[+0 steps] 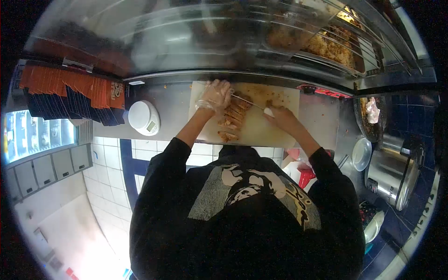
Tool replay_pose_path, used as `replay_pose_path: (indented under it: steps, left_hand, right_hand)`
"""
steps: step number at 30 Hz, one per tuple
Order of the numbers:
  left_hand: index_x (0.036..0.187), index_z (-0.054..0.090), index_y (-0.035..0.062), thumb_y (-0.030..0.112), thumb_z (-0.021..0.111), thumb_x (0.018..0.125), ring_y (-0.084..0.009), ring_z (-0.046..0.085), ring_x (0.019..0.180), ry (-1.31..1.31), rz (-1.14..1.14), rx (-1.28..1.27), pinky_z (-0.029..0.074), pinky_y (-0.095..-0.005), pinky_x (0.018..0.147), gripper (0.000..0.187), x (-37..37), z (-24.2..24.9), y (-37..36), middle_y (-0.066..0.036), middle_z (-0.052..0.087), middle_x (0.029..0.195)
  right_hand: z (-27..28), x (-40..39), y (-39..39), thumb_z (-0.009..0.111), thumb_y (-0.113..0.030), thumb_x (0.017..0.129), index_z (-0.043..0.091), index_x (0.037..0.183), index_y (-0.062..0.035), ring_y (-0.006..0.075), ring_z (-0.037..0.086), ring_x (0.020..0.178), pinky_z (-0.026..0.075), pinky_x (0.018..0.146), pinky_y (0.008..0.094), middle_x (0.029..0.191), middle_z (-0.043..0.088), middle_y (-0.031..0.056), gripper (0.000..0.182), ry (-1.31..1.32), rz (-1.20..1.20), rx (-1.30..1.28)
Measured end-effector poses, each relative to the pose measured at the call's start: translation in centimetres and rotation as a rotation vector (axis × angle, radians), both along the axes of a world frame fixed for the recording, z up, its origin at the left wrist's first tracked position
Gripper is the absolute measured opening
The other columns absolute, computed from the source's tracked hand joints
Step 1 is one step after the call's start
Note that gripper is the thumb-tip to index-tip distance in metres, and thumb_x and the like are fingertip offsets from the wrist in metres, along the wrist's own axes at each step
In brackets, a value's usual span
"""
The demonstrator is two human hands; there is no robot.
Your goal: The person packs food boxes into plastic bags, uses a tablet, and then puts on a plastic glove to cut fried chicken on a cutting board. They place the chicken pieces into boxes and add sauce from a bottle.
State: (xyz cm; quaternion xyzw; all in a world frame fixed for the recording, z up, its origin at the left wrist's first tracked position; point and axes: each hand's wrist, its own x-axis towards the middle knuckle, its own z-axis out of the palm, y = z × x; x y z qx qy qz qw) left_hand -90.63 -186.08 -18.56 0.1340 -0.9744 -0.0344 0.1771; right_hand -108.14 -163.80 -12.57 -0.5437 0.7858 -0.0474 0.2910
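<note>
A piece of cooked, browned meat (233, 117) lies on the pale cutting board (275, 135), its near part cut into strips. My left hand (215, 97), in a clear plastic glove, is at the far end of the meat, with its fingers bent and holding it. My right hand (284, 120) is closed around the white handle of a knife (249, 101). The thin blade reaches left across the meat, and its tip is close to my left fingers. Brown crumbs and juice mark the far right of the board.
Left of the board stands a white kitchen scale (143, 117), beside stacked orange and dark folded boxes (74, 91). A glass-fronted cabinet behind holds a tray of browned food (333, 46) under a rack. To the right are a steel cooker (392, 172) and a pan (368, 121).
</note>
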Motion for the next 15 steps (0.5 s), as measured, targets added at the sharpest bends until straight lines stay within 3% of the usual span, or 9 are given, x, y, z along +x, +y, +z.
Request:
replay_pose_path:
  steps: [3, 7, 11, 15]
  left_hand:
    - [0.108, 0.050, 0.0044, 0.023, 0.045, 0.085, -0.0314, 0.048, 0.100, -0.173, 0.064, 0.122, 0.037, -0.0466, 0.090, 0.030, 0.4, 1.9, 0.9, -0.013, 0.056, 0.108]
    - [0.112, 0.048, 0.0044, 0.020, 0.044, 0.084, -0.0324, 0.046, 0.102, -0.258, 0.113, 0.166, 0.035, -0.0464, 0.095, 0.032, 0.3, 4.2, 1.7, -0.015, 0.053, 0.110]
    - [0.111, 0.049, 0.0055, 0.023, 0.039, 0.085, -0.0339, 0.043, 0.106, -0.226, 0.072, 0.062, 0.034, -0.0495, 0.093, 0.032, 0.2, 1.9, 0.9, -0.015, 0.052, 0.112]
    - [0.112, 0.049, 0.0048, 0.025, 0.034, 0.089, -0.0368, 0.041, 0.112, -0.436, 0.119, 0.302, 0.031, -0.0476, 0.099, 0.034, -0.3, 7.7, 2.8, -0.016, 0.050, 0.115]
  right_hand:
    - [-0.3, 0.3, -0.2, 0.051, -0.041, 0.086, 0.058, 0.099, -0.0015, 0.0370, 0.061, 0.084, 0.048, 0.075, 0.0449, 0.088, 0.062, 0.0223, 0.041, 0.039, -0.027, -0.006]
    - [0.9, 1.4, 0.3, 0.050, -0.039, 0.087, 0.058, 0.097, -0.0005, 0.0372, 0.061, 0.082, 0.048, 0.073, 0.0452, 0.085, 0.062, 0.0221, 0.041, 0.032, -0.055, -0.081]
    - [0.5, 1.3, 0.7, 0.052, -0.037, 0.087, 0.058, 0.097, -0.0006, 0.0368, 0.061, 0.085, 0.047, 0.075, 0.0461, 0.089, 0.062, 0.0221, 0.038, 0.069, -0.016, -0.138]
    - [0.3, 0.6, 0.9, 0.053, -0.034, 0.086, 0.058, 0.095, -0.0008, 0.0371, 0.061, 0.084, 0.047, 0.075, 0.0466, 0.089, 0.062, 0.0209, 0.035, -0.027, 0.016, -0.196]
